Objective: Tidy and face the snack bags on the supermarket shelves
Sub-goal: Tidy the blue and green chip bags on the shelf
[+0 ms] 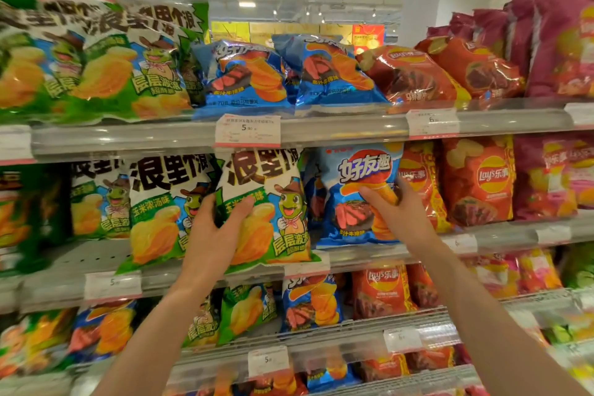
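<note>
1. The grey metal second shelf [199,259] holds the bags now being faced.
2. On it, the green-and-white crinkly chip bag [266,212] stands upright, gripped at its left edge by the left hand [215,228].
3. Just right, the right hand [397,207] pinches the glossy blue chip bag [356,196]; next, I'd judge, square both forward.

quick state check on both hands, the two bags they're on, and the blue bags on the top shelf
left hand: grips the green and white bag's left edge, thumb on its front
green and white bag: upright, facing out, at the shelf's front edge
right hand: grip on the blue bag's right side
blue bag: upright, facing out
top-shelf blue bags: tilted, leaning unevenly
</note>
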Demonstrator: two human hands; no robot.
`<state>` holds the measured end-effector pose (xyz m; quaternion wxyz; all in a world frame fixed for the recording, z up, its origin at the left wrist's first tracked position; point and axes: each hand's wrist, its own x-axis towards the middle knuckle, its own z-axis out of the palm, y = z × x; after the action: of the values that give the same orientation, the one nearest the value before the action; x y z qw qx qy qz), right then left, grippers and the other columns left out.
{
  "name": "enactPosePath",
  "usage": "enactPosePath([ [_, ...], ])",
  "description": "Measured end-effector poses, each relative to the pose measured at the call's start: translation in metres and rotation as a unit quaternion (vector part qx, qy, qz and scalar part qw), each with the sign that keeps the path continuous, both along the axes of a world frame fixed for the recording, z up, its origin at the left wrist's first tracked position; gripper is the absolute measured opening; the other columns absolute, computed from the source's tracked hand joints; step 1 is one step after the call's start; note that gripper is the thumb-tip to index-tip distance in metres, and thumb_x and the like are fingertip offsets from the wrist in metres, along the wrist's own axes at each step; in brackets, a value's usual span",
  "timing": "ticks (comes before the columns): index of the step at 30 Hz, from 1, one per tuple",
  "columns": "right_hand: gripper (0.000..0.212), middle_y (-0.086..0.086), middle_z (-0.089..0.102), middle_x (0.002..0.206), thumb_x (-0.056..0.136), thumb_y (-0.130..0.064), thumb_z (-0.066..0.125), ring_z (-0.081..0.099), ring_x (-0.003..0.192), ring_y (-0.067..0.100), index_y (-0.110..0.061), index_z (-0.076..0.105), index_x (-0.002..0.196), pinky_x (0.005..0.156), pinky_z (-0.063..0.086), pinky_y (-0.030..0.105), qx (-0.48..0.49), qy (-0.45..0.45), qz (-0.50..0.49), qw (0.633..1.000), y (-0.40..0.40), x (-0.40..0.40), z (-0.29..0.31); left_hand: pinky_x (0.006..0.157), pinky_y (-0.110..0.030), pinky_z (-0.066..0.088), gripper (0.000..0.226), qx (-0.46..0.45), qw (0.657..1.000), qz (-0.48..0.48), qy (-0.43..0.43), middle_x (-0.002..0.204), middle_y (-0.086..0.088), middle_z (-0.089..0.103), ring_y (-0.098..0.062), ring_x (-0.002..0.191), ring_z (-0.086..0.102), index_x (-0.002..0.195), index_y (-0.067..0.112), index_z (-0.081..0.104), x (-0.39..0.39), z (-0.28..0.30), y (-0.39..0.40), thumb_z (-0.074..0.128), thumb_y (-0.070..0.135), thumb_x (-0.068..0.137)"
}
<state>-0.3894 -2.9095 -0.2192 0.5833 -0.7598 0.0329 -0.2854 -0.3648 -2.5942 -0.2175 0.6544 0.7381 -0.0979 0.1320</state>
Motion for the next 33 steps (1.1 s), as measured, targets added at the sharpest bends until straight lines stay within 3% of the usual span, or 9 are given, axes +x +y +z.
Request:
enactPosePath([
  [3,0.068,-0.003,0.073,0.114,0.087,-0.046,0.076,0.071,0.105,0.018,-0.017,0.047,0.142,0.098,0.056,0.044,-0.092,0.005,-0.04,0.995,0.017,0.02,-0.003,0.093,-0.037,0.052,0.027,0.01,1.0,0.012,0.005,0.113,0.028,0.061,-0.008,0.111,0.063,0.111,0.052,0.051,-0.001,-0.002,0.006,0.067,0.059,0.09],
  [7,0.1,0.014,0.04,0.155,0.087,-0.06,0.069,0.046,0.138,0.032,-0.019,0.015,0.161,0.109,0.044,0.046,-0.189,-0.037,-0.136,0.972,0.036,0.021,-0.016,0.106,-0.046,0.051,0.042,-0.002,1.0,0.003,0.015,0.124,0.02,0.066,-0.012,0.119,0.063,0.13,0.043,0.054,-0.004,-0.006,0.006,0.067,0.056,0.092],
  [10,0.095,0.019,0.036,0.154,0.093,-0.065,0.057,0.045,0.136,0.039,-0.022,0.008,0.162,0.104,0.048,0.052,-0.257,-0.044,-0.155,0.953,0.043,0.023,-0.026,0.11,-0.05,0.048,0.053,-0.006,1.0,0.011,0.015,0.132,0.015,0.064,-0.014,0.123,0.061,0.141,0.037,0.051,-0.004,-0.007,0.005,0.066,0.056,0.093],
  [15,0.095,0.022,0.032,0.157,0.096,-0.064,0.05,0.044,0.135,0.044,-0.019,0.001,0.164,0.103,0.045,0.058,-0.301,0.051,-0.129,0.944,0.037,0.036,-0.022,0.111,-0.05,0.047,0.055,-0.013,1.0,0.004,0.023,0.134,0.013,0.063,-0.015,0.126,0.059,0.143,0.036,0.049,-0.006,-0.006,0.002,0.066,0.055,0.094],
  [20,0.1,0.02,0.027,0.162,0.091,-0.069,0.053,0.033,0.144,0.043,-0.018,0.007,0.164,0.113,0.037,0.057,-0.293,0.066,-0.13,0.945,0.031,0.026,-0.019,0.103,-0.041,0.052,0.051,-0.028,0.999,-0.006,0.026,0.129,0.016,0.064,-0.012,0.123,0.061,0.139,0.037,0.052,-0.009,-0.008,0.001,0.067,0.053,0.093],
  [24,0.097,0.018,0.029,0.161,0.088,-0.06,0.064,0.029,0.149,0.035,-0.007,0.024,0.159,0.118,0.034,0.052,-0.272,0.04,-0.142,0.951,0.031,0.004,-0.02,0.084,-0.023,0.052,0.055,-0.032,0.999,-0.023,0.027,0.117,0.031,0.06,0.001,0.114,0.061,0.139,0.041,0.05,-0.016,-0.014,0.002,0.067,0.058,0.089],
  [28,0.068,0.009,0.05,0.139,0.089,-0.053,0.068,0.047,0.13,0.024,-0.01,0.055,0.139,0.108,0.041,0.036,-0.259,-0.041,-0.133,0.956,0.044,-0.024,-0.026,0.093,-0.032,0.056,0.054,-0.033,0.997,-0.053,0.036,0.117,0.03,0.068,0.001,0.112,0.066,0.127,0.054,0.055,-0.026,-0.023,0.01,0.07,0.07,0.078],
  [30,0.058,-0.009,0.055,0.131,0.088,-0.06,0.065,0.052,0.124,0.008,-0.023,0.06,0.133,0.105,0.045,0.027,-0.206,-0.018,-0.055,0.977,0.064,-0.04,-0.031,0.097,-0.038,0.056,0.045,-0.038,0.996,-0.071,0.044,0.12,0.031,0.068,0.0,0.113,0.067,0.115,0.066,0.056,-0.033,-0.028,0.016,0.073,0.074,0.075],
  [33,0.067,-0.028,0.058,0.126,0.079,-0.078,0.055,0.054,0.118,-0.01,-0.039,0.056,0.132,0.095,0.045,0.014,-0.128,0.054,0.062,0.988,0.102,-0.058,-0.036,0.101,-0.047,0.056,0.049,-0.051,0.994,-0.078,0.053,0.124,0.024,0.07,-0.009,0.118,0.067,0.115,0.066,0.059,-0.043,-0.038,0.026,0.071,0.074,0.068],
])
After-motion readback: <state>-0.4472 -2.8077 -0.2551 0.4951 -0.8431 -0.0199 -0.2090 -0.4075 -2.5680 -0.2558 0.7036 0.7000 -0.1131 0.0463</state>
